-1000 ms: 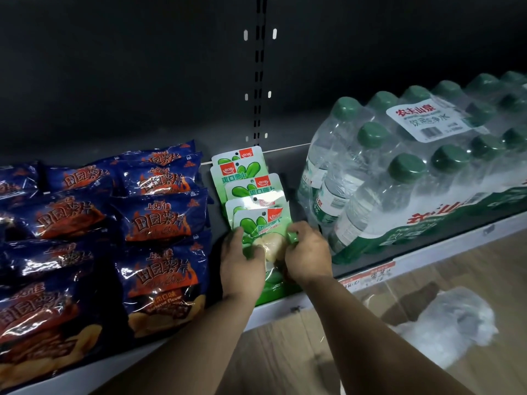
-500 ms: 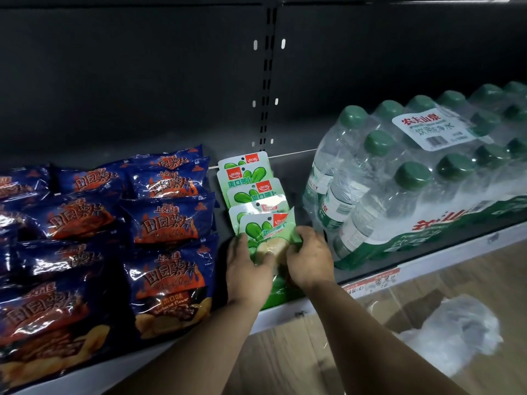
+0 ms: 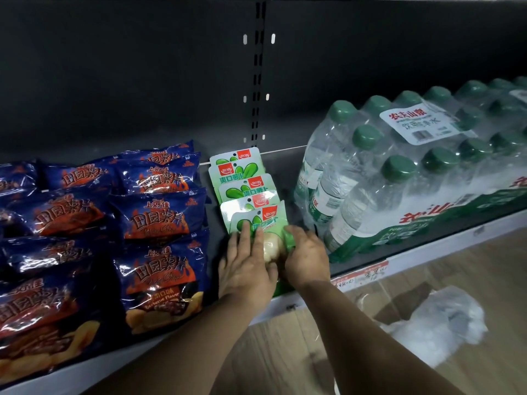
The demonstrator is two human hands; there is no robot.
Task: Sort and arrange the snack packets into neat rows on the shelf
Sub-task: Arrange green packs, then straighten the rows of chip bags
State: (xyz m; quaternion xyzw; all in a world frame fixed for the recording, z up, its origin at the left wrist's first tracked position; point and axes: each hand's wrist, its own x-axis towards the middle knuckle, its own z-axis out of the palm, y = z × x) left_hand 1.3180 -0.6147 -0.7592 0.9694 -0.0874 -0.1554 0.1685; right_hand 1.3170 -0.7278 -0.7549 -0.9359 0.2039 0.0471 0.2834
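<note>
Wood-grain flooring (image 3: pixel 285 352) fills the near foreground, and at 4 o'clock on it lies a crumpled clear plastic bag (image 3: pixel 439 329). Your 2 forearms reach up from 6 o'clock to the white front edge of the shelf (image 3: pixel 427 253). Your left hand (image 3: pixel 245 269) lies flat with straight fingers pressing on the left side of the front green-and-white snack packet (image 3: pixel 258 223). Your right hand (image 3: pixel 306 258) curls its fingers round that packet's right edge, so the packet sits pinned between both hands at the centre of the view, just behind the shelf lip. A pale lump of the contents shows through the packet's clear window between your hands.

Behind it, toward 12 o'clock, 4 more green-and-white packets (image 3: pixel 242 178) overlap one another in a single row running to the back of the shelf. At 9 o'clock, just beside that row, dark blue chip bags with orange flame print (image 3: pixel 159 215) lie in overlapping rows. At 2 o'clock, near the green row but apart from it, stands a shrink-wrapped pack of clear water bottles with green caps (image 3: pixel 399 172). Farthest back is the dark metal back panel with a slotted upright (image 3: pixel 258 81).
</note>
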